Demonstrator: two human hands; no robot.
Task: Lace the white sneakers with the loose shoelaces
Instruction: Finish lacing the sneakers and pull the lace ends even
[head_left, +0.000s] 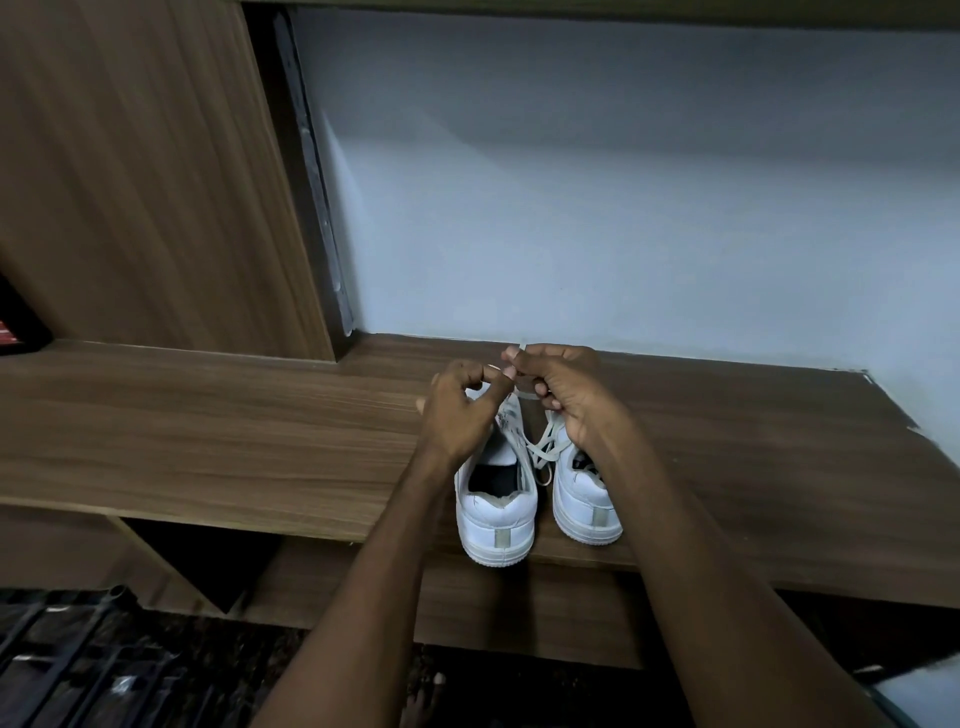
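threading a lace over the left sneaker

sitting on the wooden shelf (208, 415), the left sneaker (496, 512) is gaping open, nothing visible inside. the left hand (457, 410) is pinching near the shoelace (543, 447); the right hand (566, 389) is gripping its end. likely next: finding an eyelet. the right sneaker (587, 499) is waiting beside.

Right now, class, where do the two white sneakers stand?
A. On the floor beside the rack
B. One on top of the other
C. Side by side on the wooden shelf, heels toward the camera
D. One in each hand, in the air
C: both sneakers rest side by side on the shelf, heels at its near edge, while the left hand and right hand pinch the lace above them.
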